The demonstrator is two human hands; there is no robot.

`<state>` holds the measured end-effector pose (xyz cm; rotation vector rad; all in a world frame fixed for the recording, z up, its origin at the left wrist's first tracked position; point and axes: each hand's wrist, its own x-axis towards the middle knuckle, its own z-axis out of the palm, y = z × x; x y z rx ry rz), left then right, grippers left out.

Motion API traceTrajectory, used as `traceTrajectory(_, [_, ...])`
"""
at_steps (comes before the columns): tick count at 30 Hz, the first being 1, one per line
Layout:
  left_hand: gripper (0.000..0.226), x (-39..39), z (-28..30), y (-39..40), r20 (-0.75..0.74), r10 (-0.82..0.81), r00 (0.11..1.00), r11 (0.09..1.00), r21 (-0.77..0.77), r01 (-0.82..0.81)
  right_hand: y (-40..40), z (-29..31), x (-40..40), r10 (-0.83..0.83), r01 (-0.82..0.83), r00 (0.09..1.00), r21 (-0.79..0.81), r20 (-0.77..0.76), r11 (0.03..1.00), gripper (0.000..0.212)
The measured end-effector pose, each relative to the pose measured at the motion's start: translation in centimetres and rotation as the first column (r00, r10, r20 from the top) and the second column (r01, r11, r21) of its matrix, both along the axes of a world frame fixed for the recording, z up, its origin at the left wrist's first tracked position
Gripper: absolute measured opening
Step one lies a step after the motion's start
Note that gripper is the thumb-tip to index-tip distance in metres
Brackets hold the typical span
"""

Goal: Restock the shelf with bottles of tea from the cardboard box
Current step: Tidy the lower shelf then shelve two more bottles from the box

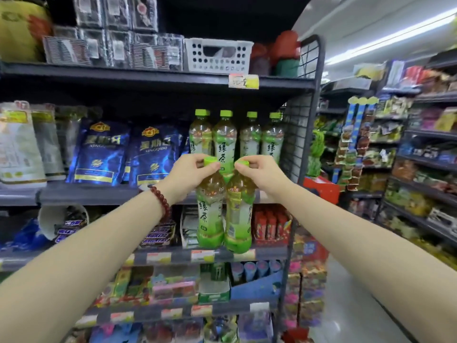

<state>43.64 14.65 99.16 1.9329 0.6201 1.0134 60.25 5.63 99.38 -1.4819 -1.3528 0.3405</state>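
Green caps sit pinched in both of my grips; my left hand [190,175], a red bead bracelet [162,203] on its wrist, is clamped around the cap and neck of the left bottle [210,214], and my right hand [261,173] is clamped the same way on the cap of the right bottle [238,216]; the two bottles of tea hang upright side by side, touching along their bodies, held in the air in front of the shelving with their bases level with the price-tag rail [197,255] of a lower shelf; just behind and above them, four shelved tea bottles [225,142] with green caps stand in a row at the right end of the middle shelf [99,194], against the wire mesh side panel [296,134]; to their left on the same shelf lean blue foil bags [101,152]; above, on the top shelf, a white perforated basket [217,55] rests; far right, another aisle of packed shelves [420,144] recedes.
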Motion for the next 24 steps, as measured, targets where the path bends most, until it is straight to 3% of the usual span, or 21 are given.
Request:
traceTrajectory(4, [0.023, 2.3, 2.1, 0.4, 0.003, 0.004, 1.0, 0.998, 0.068, -0.004, -0.6, 1.6, 1.4, -0.038, 0.04, 0.999, 0.067, -0.029, 0.997, 0.013])
traceTrajectory(8, [0.023, 4.1, 4.2, 0.3, 0.015, -0.022, 1.0, 0.991, 0.129, 0.02, -0.5, 3.0, 2.8, -0.119, 0.118, 0.993, 0.138, -0.003, 0.983, 0.017])
traceTrajectory(13, [0.003, 6.5, 6.4, 0.4, 0.107, -0.045, 0.993, 0.987, 0.158, 0.028, -0.8, 4.8, 4.0, -0.188, 0.175, 0.982, 0.263, 0.022, 0.949, 0.013])
traceTrajectory(17, [0.006, 8.4, 8.0, 0.6, 0.15, -0.038, 0.988, 0.978, 0.211, 0.005, -1.2, 6.3, 4.9, -0.22, 0.202, 0.975, 0.366, 0.008, 0.908, 0.001])
traceTrajectory(24, [0.02, 11.7, 9.0, 0.5, 0.205, -0.021, 0.978, 0.967, 0.251, -0.032, -0.7, 7.4, 8.0, -0.298, 0.266, 0.955, 0.42, 0.011, 0.868, 0.003])
